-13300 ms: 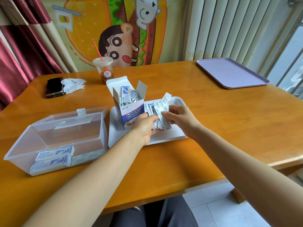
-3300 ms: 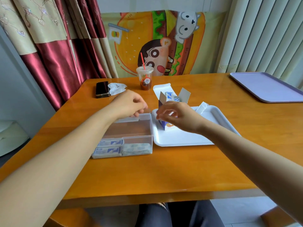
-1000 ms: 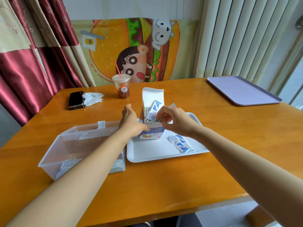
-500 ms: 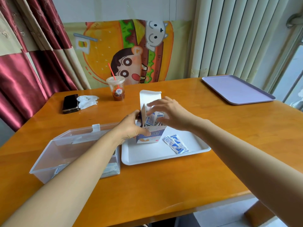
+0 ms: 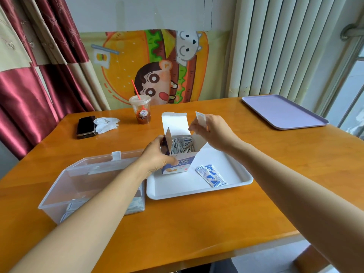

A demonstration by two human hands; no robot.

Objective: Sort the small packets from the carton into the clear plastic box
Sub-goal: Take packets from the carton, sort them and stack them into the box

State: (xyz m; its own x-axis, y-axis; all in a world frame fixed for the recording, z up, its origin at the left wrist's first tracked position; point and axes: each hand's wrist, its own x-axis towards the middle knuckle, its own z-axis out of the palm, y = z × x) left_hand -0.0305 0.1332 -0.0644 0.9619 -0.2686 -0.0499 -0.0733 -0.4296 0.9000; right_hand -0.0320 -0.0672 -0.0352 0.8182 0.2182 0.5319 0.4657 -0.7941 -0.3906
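Packets (image 5: 136, 206) lie at the near end of the clear plastic box (image 5: 53, 189), left on the surface (image 5: 197, 233). Left hand (image 5: 155, 158) fingers (image 5: 161, 139) grip the open carton (image 5: 181, 166) by its left side; carton upright on white tray (image 5: 197, 192), more packets inside. Two loose packets (image 5: 210, 175) on tray, just right of carton. Right hand (image 5: 213, 131) pinches a single packet (image 5: 201, 119) above carton's far right corner.

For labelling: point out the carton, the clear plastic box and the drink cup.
carton (image 5: 183, 168): head view, printed front face.
clear plastic box (image 5: 52, 212): head view, near wall.
drink cup (image 5: 142, 112): head view, side wall.
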